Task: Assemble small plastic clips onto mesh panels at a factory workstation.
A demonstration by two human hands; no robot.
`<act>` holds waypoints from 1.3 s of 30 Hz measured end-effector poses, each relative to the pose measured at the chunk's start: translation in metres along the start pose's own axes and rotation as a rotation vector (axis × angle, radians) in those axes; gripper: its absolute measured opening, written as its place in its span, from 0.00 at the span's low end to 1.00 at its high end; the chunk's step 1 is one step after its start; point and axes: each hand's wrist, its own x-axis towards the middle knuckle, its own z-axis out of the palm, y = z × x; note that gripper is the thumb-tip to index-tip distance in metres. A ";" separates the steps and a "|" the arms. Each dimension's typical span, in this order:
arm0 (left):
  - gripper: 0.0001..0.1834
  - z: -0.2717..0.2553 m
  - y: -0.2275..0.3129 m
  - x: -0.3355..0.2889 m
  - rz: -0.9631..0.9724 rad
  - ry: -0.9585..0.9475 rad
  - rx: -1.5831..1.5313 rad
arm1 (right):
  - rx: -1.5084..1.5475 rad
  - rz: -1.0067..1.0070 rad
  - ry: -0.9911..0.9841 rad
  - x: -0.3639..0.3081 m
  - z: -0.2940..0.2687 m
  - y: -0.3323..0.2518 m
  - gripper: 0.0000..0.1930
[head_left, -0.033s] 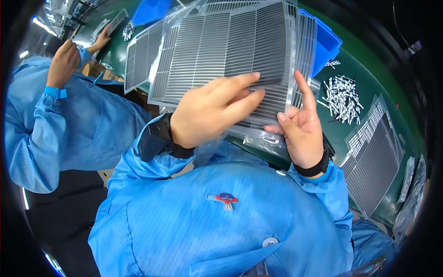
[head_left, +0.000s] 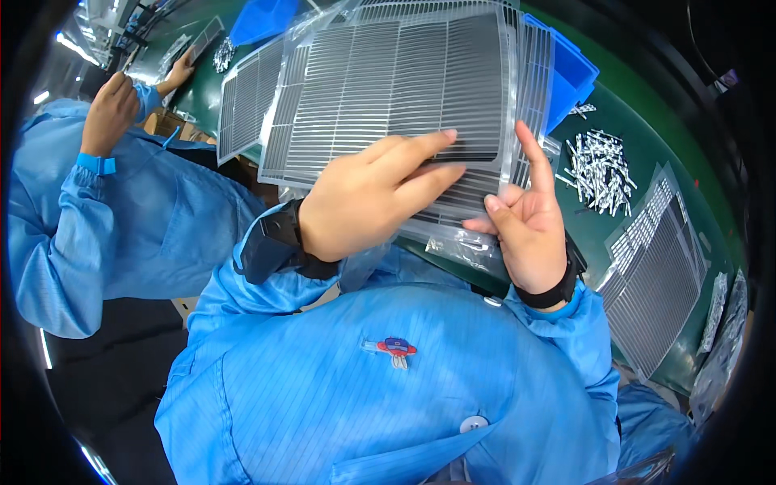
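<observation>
A slatted grey sheet (head_left: 347, 89), ruled with many thin parallel strips and a pale clear border, lies on top of a stack in front of me. My left hand (head_left: 356, 202) reaches across its lower part, fingers stretched out and apart, their tips over the strips by a dark area (head_left: 465, 89). Its thumb cannot be told clearly. At the sheet's right lower corner, my right hand (head_left: 533, 238) grips the border between thumb and curled fingers. The right index finger points up beside the edge. Clear plastic film (head_left: 465, 252) shows below the corner.
Right of the stack are a blue bin (head_left: 572, 77), a pile of small black-and-white strips (head_left: 600, 174) and another slatted sheet (head_left: 655, 279) on the green table (head_left: 594, 230). A co-worker in a blue smock (head_left: 129, 218) sits at left, near another blue bin (head_left: 263, 20).
The dark area under my left fingertips looks more even, with a sharper lower edge. Both hands stay nearly in place.
</observation>
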 end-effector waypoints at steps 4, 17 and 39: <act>0.23 0.001 -0.001 -0.001 0.110 -0.104 0.079 | -0.085 -0.007 0.016 0.002 0.000 0.002 0.40; 0.18 0.002 0.000 -0.001 0.125 -0.069 0.127 | -0.003 0.067 0.011 0.001 0.003 -0.003 0.37; 0.16 -0.008 -0.007 0.002 0.023 -0.153 0.094 | -0.162 0.067 0.143 0.011 0.010 0.002 0.32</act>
